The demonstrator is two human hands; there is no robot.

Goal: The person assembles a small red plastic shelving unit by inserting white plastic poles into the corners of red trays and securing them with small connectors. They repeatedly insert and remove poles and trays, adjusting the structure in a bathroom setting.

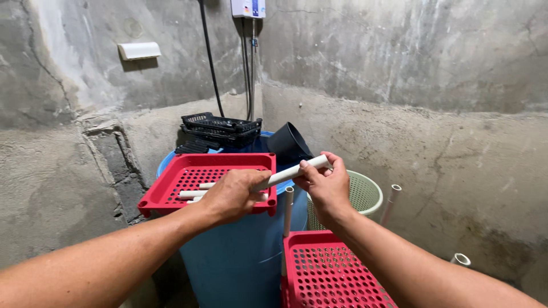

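Mid-frame, left hand (231, 197) and right hand (326, 185) both grip one white pipe (285, 174) above the red tray (171, 194), where two pipes (191, 193) already lie; others stand outside.

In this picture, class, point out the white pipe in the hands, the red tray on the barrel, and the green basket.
white pipe (288, 174), head view, mid-length between the hands.
red tray (220, 161), head view, far rim.
green basket (365, 194), head view, inner mesh wall.
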